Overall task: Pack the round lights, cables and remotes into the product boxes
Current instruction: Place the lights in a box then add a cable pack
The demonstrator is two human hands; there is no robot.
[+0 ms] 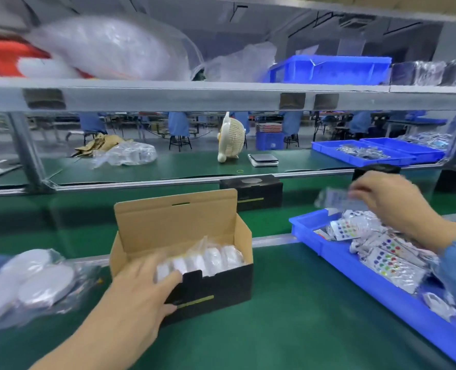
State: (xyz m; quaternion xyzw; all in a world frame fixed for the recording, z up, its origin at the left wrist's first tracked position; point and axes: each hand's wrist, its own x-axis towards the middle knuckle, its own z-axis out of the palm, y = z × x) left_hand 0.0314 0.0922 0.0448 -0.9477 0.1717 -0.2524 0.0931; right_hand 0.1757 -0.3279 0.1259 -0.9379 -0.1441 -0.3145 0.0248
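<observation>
An open product box (195, 263), black outside and brown cardboard inside, is stood on the green mat with its lid flap raised at the back. It is filled with a row of white round lights in clear bags (208, 260). To the left of the box, a blurred heap of bagged round lights (32, 279) is laid. To its right, bagged remotes (381, 252) with coloured buttons are piled in a blue tray (355, 281). Behind it, a closed black box (251, 192) is seen.
</observation>
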